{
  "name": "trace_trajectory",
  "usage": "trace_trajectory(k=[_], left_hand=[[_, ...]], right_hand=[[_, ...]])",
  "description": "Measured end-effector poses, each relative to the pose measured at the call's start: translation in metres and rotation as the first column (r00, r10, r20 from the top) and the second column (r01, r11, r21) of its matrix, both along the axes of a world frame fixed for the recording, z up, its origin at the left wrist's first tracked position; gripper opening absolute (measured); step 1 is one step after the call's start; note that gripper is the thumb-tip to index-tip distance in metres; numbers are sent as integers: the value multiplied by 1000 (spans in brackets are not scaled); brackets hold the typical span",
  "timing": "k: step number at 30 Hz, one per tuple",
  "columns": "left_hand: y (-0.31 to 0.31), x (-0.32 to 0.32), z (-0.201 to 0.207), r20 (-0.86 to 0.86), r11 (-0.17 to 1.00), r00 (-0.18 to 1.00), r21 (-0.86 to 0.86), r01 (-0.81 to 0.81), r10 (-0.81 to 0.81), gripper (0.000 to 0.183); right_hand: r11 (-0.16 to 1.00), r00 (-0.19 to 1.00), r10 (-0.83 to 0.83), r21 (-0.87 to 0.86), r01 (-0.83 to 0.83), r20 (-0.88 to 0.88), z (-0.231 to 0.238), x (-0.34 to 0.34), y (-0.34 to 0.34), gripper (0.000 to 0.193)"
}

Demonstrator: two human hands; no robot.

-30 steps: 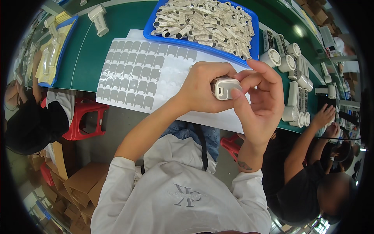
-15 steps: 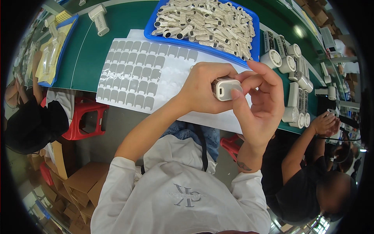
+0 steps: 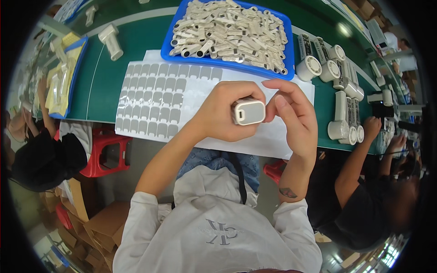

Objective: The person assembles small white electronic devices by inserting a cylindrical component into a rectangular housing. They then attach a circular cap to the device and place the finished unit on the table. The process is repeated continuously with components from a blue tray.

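My left hand (image 3: 223,111) is wrapped round a white handheld device (image 3: 251,113), its end turned up toward me. That end has a grey face with a small slot at one side; the rest of the body is hidden in my fist. Close by on the right, my right hand (image 3: 298,120) has its fingers bent and apart, and I see nothing in them. Its fingertips are beside the device's end; whether they touch it I cannot tell. Under and left of my hands lies a white sheet of grey rounded stickers (image 3: 157,98), with part of its backing bare.
A blue tray (image 3: 290,50) heaped with small cream-coloured parts stands beyond the sheet. White round-headed devices (image 3: 308,68) line the right side. At left are another white device (image 3: 110,42) and a yellow-lined blue tray (image 3: 73,77). Co-workers sit on both sides; a red stool (image 3: 107,152) stands left.
My left hand has moved left and slightly down with the device, whose grey end now shows fully. The right hand's thumb and fingers have come away from that end.
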State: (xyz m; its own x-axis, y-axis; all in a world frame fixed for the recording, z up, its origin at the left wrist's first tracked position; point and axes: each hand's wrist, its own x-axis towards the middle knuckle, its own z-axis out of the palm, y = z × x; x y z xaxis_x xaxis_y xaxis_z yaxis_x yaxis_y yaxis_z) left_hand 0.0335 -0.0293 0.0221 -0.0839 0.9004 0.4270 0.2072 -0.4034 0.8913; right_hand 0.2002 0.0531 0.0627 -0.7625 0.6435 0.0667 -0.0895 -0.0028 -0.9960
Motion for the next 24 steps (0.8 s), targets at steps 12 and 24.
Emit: trace_trajectory(k=[12,24], left_hand=[[75,-66,103,-366,994,926,-7,-105,96,31],[304,-186,21,-646,818,513,353,-454,564,41]], right_hand=[[940,959,-126,341,33,253,-69,51,38,24],[933,986,-130,349,87,102,-80,57,41,19]])
